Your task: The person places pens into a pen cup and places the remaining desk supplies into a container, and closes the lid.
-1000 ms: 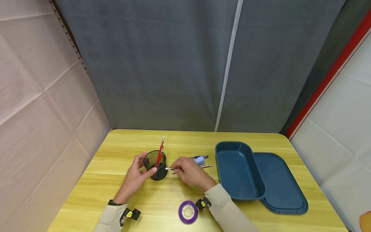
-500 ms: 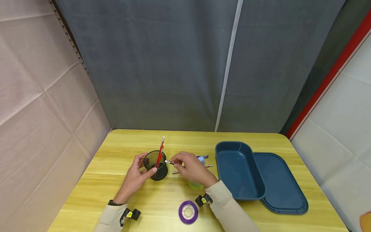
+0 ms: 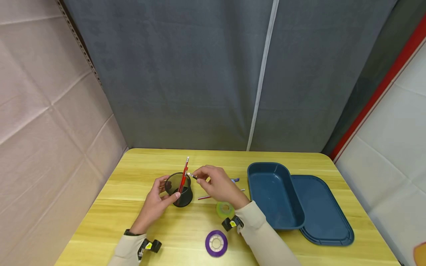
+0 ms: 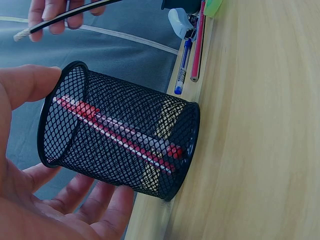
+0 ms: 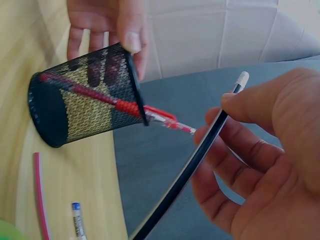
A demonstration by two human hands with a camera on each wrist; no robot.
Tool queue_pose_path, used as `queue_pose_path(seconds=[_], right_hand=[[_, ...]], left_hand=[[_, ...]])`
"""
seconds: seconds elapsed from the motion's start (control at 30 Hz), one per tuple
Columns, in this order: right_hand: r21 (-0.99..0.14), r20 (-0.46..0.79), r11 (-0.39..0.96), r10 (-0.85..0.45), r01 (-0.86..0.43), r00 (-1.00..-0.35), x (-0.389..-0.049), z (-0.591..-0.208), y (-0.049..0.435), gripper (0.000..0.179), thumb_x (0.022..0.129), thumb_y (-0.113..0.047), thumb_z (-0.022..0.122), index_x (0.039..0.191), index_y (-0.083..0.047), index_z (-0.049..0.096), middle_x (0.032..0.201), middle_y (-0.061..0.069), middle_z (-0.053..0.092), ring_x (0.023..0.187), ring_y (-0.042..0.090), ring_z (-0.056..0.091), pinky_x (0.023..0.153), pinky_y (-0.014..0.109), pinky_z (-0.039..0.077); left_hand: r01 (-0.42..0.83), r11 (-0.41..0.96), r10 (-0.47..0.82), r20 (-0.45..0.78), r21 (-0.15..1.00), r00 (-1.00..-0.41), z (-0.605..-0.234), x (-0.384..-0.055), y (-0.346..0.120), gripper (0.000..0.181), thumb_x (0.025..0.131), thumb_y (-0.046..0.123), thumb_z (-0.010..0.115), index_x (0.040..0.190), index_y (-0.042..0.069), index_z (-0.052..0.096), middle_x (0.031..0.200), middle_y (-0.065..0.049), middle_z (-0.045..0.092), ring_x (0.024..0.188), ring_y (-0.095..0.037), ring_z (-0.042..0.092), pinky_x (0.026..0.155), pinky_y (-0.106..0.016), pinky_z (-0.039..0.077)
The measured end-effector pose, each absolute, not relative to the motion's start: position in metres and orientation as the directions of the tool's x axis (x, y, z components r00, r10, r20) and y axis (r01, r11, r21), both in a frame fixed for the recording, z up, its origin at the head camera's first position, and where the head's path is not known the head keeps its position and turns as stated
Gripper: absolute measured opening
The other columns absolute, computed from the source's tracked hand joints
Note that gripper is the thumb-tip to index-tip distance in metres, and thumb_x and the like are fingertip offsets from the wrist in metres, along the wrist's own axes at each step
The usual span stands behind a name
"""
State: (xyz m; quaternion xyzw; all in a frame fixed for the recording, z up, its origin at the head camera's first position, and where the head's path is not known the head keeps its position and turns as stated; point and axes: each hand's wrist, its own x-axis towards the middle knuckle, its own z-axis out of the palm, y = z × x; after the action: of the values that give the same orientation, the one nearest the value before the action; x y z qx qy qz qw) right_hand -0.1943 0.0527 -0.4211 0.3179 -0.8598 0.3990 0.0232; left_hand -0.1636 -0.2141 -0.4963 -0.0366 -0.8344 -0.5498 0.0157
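My left hand (image 3: 158, 201) holds a black mesh pen holder (image 4: 120, 135) by its rim and side, thumb at the rim. Inside lean a red pen (image 5: 127, 107) and a red-and-white pencil (image 3: 188, 159), their tops above the rim. Between thumb and fingers, my right hand (image 3: 217, 186) pinches a black-and-white striped pencil (image 5: 185, 170). That pencil's white eraser end points left, close beside the holder's rim in the head view.
Right of the holder lie a red pencil (image 4: 198, 45), a blue pen (image 4: 183, 65) and a light blue stapler (image 4: 177, 22). A green tape roll (image 3: 219, 210) and purple tape roll (image 3: 209, 245) lie nearer. A blue box (image 3: 276, 199) overlaps its lid (image 3: 324, 210) at right.
My right hand has risen and moved away from me with the striped pencil, bringing its eraser end up to the holder's rim. The left hand and holder have stayed put.
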Motion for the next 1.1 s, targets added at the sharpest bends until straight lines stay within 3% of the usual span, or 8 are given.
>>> queue_pose_path(seconds=[0.27,0.63,0.87,1.1], right_hand=[[-0.690,0.376,0.426,-0.479,-0.584,-0.793,-0.193,-0.406,0.050,0.023,0.103,-0.011,0.069,0.126,-0.011,0.072,0.113,0.002,0.075,0.096,0.011,0.068,0.078,0.023,0.058],[-0.770,0.492,0.312,-0.267,-0.557,-0.829,-0.195,-0.391,0.039,0.022,0.104,-0.013,0.067,0.126,-0.011,0.068,0.108,0.001,0.073,0.096,0.013,0.068,0.078,0.031,0.061],[-0.810,0.516,0.208,-0.188,-0.548,-0.835,-0.199,-0.388,0.033,0.020,0.104,-0.012,0.066,0.123,-0.006,0.065,0.108,0.007,0.071,0.096,0.018,0.069,0.077,0.031,0.062],[-0.860,0.481,0.122,-0.129,-0.495,-0.867,-0.206,-0.397,0.026,0.017,0.104,-0.009,0.066,0.120,-0.005,0.062,0.107,0.013,0.070,0.094,0.025,0.071,0.076,0.024,0.062]], left_hand=[[0.076,0.395,0.045,0.063,0.915,-0.997,-0.496,-0.163,-0.214,0.078,0.095,0.030,0.081,0.157,0.014,0.039,0.152,-0.024,0.050,0.141,-0.040,0.049,0.110,-0.058,0.050],[0.068,0.401,0.038,0.058,0.914,-0.998,-0.491,-0.161,-0.213,0.077,0.095,0.030,0.081,0.157,0.015,0.039,0.152,-0.022,0.051,0.141,-0.039,0.049,0.110,-0.058,0.051],[0.075,0.405,0.039,0.064,0.911,-0.997,-0.495,-0.162,-0.214,0.077,0.095,0.029,0.081,0.158,0.014,0.039,0.153,-0.023,0.050,0.141,-0.041,0.049,0.111,-0.059,0.050],[0.088,0.407,0.035,0.081,0.909,-0.996,-0.499,-0.162,-0.214,0.077,0.094,0.028,0.082,0.157,0.015,0.040,0.152,-0.024,0.051,0.139,-0.042,0.051,0.109,-0.058,0.050]])
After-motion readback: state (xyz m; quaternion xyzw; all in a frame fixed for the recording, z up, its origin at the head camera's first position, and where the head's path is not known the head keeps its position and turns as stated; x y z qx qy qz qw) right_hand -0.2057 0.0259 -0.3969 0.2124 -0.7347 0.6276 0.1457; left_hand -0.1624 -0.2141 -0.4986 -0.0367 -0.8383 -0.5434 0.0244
